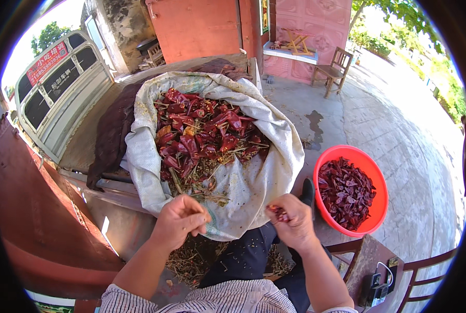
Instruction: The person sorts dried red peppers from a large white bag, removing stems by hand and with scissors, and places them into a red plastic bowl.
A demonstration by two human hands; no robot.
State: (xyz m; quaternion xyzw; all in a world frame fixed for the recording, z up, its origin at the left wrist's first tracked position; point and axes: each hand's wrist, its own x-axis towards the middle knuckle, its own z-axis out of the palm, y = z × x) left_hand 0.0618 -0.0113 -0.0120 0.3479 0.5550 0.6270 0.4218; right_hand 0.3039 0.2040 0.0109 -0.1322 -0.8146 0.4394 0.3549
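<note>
A large white woven sack (282, 133) lies with its mouth rolled wide in front of me. Inside it are dried red chili peppers (194, 143), mixed with loose stems and yellow seeds. My left hand (178, 221) is over the sack's near left rim, thumb and fingers pinched together; what they hold, if anything, is too small to make out. At the near right rim, my right hand (295, 221) is closed around a dark red dried chili pepper (278, 213), partly covered by the fingers. Seeds dot the sack's inner cloth.
To the right, a red plastic basin (383, 201) holds dark red chili pieces. A wooden chair (337, 68) stands farther off. The sack rests by a truck bed with a white rack (76, 99). Electrical adapters (376, 287) lie at lower right; stems litter the ground (188, 263).
</note>
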